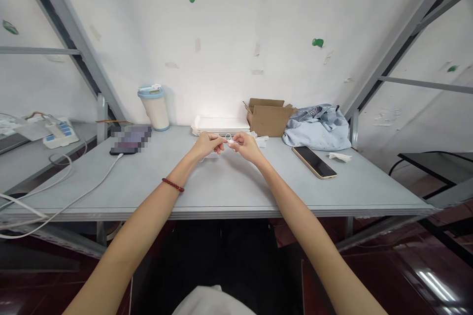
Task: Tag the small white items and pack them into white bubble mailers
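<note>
Over the back half of the grey table, my left hand [209,145] and my right hand [246,146] are close together, with fingertips pinched. A thin white cord [228,136] forms a small loop between them. The right fingertips grip a small white part of it, too small to make out exactly. My left fingers are closed on the cord's other side, and a white strand shows below that hand. Just behind the hands lies a stack of flat white items [220,125]. White pieces [262,141] lie beside my right hand, partly hidden by it.
A cardboard box [271,120] stands open at the back, beside a bunched light-blue cloth [318,128]. To the right lie a phone [314,162] and a crumpled tissue [340,157]. A cup [155,108], a charging phone [130,140] and its white cable [96,184] are at left.
</note>
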A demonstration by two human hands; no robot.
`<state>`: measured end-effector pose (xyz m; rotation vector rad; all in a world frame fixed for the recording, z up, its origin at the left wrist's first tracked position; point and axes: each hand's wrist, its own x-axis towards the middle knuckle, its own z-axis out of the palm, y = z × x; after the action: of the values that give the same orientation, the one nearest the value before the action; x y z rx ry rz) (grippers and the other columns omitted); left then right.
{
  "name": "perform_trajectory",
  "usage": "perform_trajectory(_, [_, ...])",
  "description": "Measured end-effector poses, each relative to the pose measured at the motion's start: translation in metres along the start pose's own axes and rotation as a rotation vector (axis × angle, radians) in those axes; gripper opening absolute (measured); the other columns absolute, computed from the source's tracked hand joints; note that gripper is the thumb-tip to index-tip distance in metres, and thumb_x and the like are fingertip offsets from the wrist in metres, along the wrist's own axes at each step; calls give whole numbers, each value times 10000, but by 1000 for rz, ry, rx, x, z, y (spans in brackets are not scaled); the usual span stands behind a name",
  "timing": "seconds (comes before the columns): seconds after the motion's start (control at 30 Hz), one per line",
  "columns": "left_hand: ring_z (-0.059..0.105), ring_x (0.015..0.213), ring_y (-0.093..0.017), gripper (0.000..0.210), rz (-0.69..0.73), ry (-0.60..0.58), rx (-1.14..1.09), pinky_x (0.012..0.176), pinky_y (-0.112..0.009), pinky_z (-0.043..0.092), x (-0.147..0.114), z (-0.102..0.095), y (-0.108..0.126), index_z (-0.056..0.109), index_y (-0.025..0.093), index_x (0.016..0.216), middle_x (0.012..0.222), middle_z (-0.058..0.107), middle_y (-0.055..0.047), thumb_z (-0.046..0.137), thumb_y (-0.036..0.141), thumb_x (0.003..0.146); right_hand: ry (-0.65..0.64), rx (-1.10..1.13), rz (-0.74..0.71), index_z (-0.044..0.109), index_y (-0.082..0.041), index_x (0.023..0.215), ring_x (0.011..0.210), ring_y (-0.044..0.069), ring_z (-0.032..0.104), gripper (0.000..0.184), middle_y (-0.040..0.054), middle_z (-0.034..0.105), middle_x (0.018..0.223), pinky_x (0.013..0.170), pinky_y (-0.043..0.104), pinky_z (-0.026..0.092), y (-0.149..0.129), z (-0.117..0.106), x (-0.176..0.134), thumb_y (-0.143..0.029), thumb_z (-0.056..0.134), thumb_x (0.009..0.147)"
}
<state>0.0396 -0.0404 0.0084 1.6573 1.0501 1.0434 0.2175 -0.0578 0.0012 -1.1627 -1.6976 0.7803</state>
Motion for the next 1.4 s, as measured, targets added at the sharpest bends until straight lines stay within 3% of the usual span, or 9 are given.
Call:
perform_trajectory(0.37, [552, 498, -102, 201, -19, -22, -40, 544, -249, 463, 0, 1, -3, 736, 126, 703, 590, 653, -28, 679, 318, 718, 4, -45, -18, 472, -218, 775, 552, 116, 524, 219, -54, 568, 631, 573, 271, 402, 6, 3, -1, -346, 642, 723])
perform_trajectory(0.6, [559, 548, -100, 224, -39, -65, -55, 557, -242, 461, 5, -8, 0, 741, 133, 750, 698, 695, -48, 704, 349, 701, -12, 18, -14, 488, -211, 793, 545, 105, 511, 247, -47, 585, 659, 590, 276, 421, 4, 4, 1, -385, 647, 719])
perform_trajectory(0.8, [544, 559, -104, 247, -38, -31, -5, 556, -241, 451, 3, -14, 4, 715, 137, 713, 698, 691, -51, 719, 381, 679, -24, 19, -19, 503, -207, 794, 563, 106, 506, 248, -38, 590, 679, 591, 272, 426, 5, 5, 1, -380, 660, 708])
perform_trajectory(1.1, [521, 543, -97, 283, -21, -56, -27, 567, -253, 454, 3, -10, 0, 657, 141, 606, 640, 656, -41, 754, 403, 650, 12, -12, -36, 513, -206, 798, 652, 130, 539, 240, -6, 630, 742, 612, 271, 433, 10, 8, 2, -386, 648, 716])
perform_trajectory(1.4, [527, 549, -99, 329, -48, -30, -131, 582, -269, 465, 5, -5, -5, 696, 131, 674, 658, 657, -44, 799, 436, 608, 52, 30, -13, 523, -206, 806, 721, 155, 576, 259, 3, 628, 738, 630, 278, 448, 15, 8, 4, -403, 652, 699])
